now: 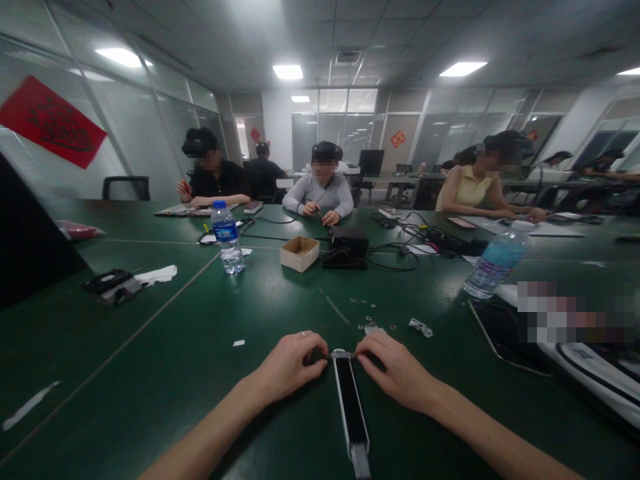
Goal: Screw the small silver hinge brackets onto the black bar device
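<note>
A long, narrow bar (351, 400) with a black face and a silver-white rim lies on the green table, its far end between my hands. At that end's left side, my left hand (295, 360) has thumb and forefinger closed in a pinch. My right hand (395, 367) pinches in the same way at the right side. Whatever the fingertips grip there is too small to make out. Just beyond my right hand lie a flat pale piece (374, 329), several tiny rings and a metal clip-like part (421, 327).
A small open box (300, 254) and a black device (346, 247) stand ahead. Water bottles stand left (228, 239) and right (497, 260). A phone (505, 337) and a white bag (595, 373) lie right, cables (430, 240) farther back. Several people sit across the table.
</note>
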A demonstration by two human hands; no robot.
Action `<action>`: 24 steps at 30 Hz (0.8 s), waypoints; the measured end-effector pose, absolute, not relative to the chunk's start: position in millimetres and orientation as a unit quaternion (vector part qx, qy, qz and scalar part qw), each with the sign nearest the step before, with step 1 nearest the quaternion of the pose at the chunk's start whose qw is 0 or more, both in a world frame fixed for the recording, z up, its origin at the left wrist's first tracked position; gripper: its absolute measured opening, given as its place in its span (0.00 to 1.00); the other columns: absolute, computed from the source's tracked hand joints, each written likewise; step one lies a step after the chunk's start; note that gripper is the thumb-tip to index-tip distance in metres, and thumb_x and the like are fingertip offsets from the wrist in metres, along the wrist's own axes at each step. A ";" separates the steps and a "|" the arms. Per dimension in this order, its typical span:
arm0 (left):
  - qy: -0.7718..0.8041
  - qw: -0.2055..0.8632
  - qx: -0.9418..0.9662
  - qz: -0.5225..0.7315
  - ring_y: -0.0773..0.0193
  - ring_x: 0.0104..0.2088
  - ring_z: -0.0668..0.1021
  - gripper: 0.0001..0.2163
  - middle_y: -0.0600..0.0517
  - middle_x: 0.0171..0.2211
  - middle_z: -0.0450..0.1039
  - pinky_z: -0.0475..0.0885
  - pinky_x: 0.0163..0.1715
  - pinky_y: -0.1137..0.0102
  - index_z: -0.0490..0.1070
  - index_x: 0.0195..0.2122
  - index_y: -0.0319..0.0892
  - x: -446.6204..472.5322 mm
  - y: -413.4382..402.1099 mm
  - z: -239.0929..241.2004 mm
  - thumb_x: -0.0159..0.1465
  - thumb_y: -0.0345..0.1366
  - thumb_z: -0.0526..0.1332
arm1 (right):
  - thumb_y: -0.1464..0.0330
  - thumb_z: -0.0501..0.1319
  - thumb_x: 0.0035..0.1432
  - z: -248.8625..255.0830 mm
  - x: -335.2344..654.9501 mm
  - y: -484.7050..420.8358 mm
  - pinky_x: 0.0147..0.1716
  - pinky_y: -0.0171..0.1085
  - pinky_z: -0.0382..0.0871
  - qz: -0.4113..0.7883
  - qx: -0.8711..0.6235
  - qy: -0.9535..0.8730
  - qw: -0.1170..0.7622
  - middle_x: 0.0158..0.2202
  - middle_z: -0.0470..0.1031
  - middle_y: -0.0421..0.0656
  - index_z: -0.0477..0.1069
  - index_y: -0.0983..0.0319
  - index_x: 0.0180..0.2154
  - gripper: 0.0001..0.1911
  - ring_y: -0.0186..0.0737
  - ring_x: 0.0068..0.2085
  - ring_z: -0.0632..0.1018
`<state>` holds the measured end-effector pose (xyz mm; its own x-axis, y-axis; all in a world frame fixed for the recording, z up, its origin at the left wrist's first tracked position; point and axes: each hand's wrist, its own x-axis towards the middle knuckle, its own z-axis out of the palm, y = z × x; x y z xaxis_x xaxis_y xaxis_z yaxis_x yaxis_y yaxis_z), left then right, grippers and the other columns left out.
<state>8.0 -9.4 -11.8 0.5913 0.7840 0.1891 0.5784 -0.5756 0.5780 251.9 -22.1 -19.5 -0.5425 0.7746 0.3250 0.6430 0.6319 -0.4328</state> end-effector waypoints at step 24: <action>0.378 0.160 0.888 0.207 0.64 0.37 0.74 0.11 0.52 0.43 0.71 0.68 0.35 0.72 0.68 0.45 0.45 11.6 -12.8 -14.4 0.61 0.28 0.57 | 0.72 0.55 0.60 -29.4 272.0 -3.7 0.42 0.46 0.69 0.010 -0.495 -0.816 0.299 0.42 0.71 0.48 0.68 0.62 0.45 0.11 0.46 0.42 0.72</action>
<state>11.6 -12.8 -14.4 0.6288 0.7371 0.2477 0.6043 -0.6637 0.4408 272.0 -3.7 -29.4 -0.3322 0.8134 0.4775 0.8015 0.5104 -0.3117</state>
